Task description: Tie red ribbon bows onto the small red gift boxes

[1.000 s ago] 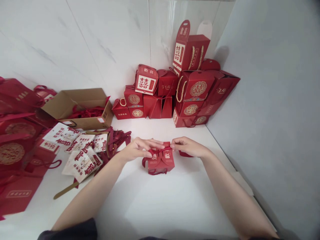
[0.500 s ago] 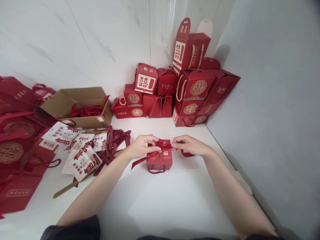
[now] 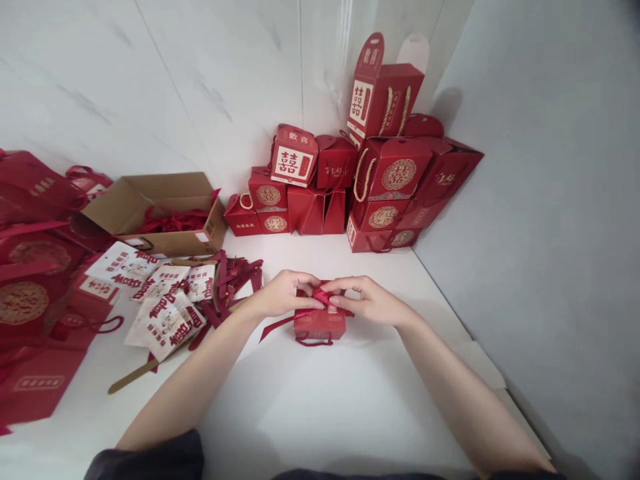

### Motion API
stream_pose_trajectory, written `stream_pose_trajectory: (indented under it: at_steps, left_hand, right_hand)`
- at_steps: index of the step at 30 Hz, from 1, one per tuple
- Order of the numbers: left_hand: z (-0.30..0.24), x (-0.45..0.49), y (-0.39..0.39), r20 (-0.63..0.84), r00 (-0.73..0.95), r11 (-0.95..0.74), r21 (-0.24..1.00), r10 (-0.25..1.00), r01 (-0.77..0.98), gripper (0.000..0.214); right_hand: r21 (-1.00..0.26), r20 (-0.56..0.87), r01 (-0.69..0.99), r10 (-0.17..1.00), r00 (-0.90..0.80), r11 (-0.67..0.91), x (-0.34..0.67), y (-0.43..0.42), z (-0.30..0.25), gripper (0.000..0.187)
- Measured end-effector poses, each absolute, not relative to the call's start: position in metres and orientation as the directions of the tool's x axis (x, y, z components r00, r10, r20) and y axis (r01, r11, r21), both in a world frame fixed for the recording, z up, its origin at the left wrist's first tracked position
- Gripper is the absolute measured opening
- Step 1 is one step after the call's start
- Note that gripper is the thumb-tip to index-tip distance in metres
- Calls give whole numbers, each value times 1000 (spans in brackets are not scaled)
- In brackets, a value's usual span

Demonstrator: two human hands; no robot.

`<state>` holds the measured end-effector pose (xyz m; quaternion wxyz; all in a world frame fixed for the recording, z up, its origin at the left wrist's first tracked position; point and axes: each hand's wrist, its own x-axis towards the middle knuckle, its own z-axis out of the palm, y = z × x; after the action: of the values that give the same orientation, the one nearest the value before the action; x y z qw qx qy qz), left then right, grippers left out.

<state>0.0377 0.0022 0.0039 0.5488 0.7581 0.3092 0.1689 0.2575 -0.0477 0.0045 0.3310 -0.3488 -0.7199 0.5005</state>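
A small red gift box [image 3: 320,324] with a cord handle on its near side stands on the white table in front of me. Across its top runs a red ribbon [image 3: 323,295], gathered into a knot or loop between my hands. From the left, my left hand [image 3: 290,293] pinches the ribbon, and one loose tail hangs down to the left of the box. My right hand [image 3: 361,298] comes from the right with thumb and fingers closed on the ribbon at the middle of the lid. The fingertips partly cover the knot.
Red gift boxes [image 3: 390,173] are stacked along the back wall. To the left stand an open cardboard box [image 3: 165,247] holding red ribbons, a pile of printed cards [image 3: 167,320], loose dark red ribbons [image 3: 235,280], and larger red boxes [image 3: 40,300] at the edge.
My right hand has moved left, from beside the box to the middle of its lid, bringing its ribbon end to the knot. My left hand has barely moved.
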Motion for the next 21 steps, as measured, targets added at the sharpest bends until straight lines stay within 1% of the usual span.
stream_pose_trajectory:
  at_steps: [4, 6, 8, 11, 12, 15, 17, 19, 21]
  left_hand:
    - [5, 38, 2, -6, 771, -285, 927, 637, 243, 31]
    - [8, 37, 2, 18, 777, -337, 907, 629, 252, 28]
    - [9, 36, 2, 19, 787, -364, 893, 616, 264, 26]
    - [9, 37, 2, 2, 780, -348, 896, 625, 277, 26]
    - [9, 38, 2, -11, 772, -323, 904, 635, 279, 26]
    - [7, 40, 0, -55, 754, -207, 946, 654, 249, 23]
    - [7, 40, -2, -64, 743, -165, 959, 667, 230, 22]
    - [9, 40, -4, -54, 731, -177, 956, 680, 235, 23]
    - [12, 40, -5, -48, 726, -206, 944, 686, 258, 23]
  right_hand:
    - [-837, 239, 321, 823, -515, 444, 247, -52, 3, 33]
    - [-789, 268, 366, 813, -517, 494, 245, -53, 4, 36]
    - [-773, 284, 367, 799, -530, 517, 245, -54, 7, 35]
    - [-788, 277, 351, 800, -532, 506, 246, -55, 11, 30]
    - [-803, 274, 353, 823, -497, 480, 247, -55, 12, 29]
    - [-831, 290, 393, 909, -299, 394, 247, -54, 9, 19]
    - [-811, 313, 443, 923, -223, 382, 245, -51, 4, 16]
    - [-796, 319, 462, 919, -230, 391, 241, -49, -3, 16]
    - [-818, 320, 419, 917, -236, 394, 238, -48, -9, 13]
